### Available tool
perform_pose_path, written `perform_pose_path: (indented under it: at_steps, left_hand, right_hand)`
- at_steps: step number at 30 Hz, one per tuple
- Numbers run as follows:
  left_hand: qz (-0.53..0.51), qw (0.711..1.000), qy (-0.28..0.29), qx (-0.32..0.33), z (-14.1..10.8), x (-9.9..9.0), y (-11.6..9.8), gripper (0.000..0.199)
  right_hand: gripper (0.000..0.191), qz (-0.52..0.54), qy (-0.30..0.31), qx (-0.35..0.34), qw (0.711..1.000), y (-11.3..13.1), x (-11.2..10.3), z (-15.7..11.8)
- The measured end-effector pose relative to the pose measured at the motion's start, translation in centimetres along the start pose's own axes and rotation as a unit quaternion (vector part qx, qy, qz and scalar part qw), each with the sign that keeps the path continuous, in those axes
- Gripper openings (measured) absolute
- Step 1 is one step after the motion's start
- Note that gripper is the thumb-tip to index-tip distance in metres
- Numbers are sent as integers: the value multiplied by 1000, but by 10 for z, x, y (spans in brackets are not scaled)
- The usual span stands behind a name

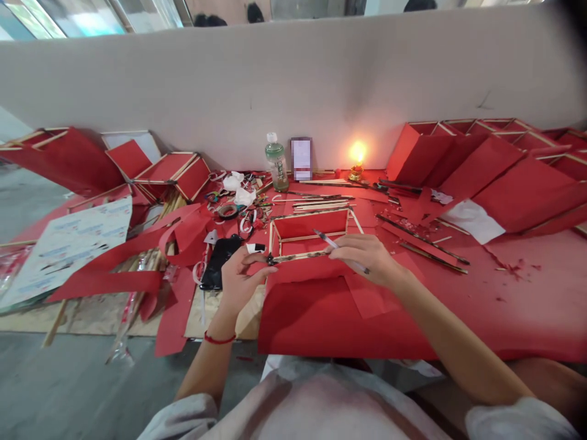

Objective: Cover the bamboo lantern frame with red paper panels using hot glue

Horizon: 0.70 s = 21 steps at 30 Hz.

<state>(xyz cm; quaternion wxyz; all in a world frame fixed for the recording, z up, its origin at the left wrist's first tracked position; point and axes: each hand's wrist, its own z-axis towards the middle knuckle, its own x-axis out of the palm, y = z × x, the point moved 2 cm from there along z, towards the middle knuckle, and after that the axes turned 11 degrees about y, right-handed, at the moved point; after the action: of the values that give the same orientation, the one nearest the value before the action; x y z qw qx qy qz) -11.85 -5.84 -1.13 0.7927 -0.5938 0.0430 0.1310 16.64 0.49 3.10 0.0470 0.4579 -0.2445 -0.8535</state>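
A box-shaped frame of thin wooden sticks with red paper (312,226) stands in front of me, its front stick dark in patches. My left hand (243,272) is closed at the frame's front left corner, thumb and fingers on the dark joint. A slim grey pen-like tool (328,239) slants across my right hand (364,253), whose fingers are wrapped round it. Its tip points up and left, over the inside of the frame. Under the frame lies a large red sheet (321,318). Close to my left hand are a black phone (220,263) and a small white-and-black piece (255,248).
A lit oil lamp (356,168) burns at the back, beside a propped phone (301,159) and a bottle (276,162). Loose sticks (323,205) lie behind the frame. Red paper-covered frames (463,159) are stacked right, more (174,174) left. A tape roll (228,211) sits among scraps.
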Motion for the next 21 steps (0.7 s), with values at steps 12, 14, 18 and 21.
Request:
perform_pose_path:
  at_steps: [12,14,18,21]
  left_hand:
    - [-20,999,18,-30,17,-3,-6,30]
    - [-33,999,13,-30,19,-2,-5,29]
    - [-48,998,6,-30,18,-3,-1,27]
    - [-52,998,5,-33,16,-4,5,26]
  right_hand:
    - [19,51,-27,72,996,-18,1,22]
    - [18,61,-39,92,993,-20,0,20]
    - [13,87,-58,117,988,-23,-4,7]
    - [13,92,-89,125,984,-25,-9,-7]
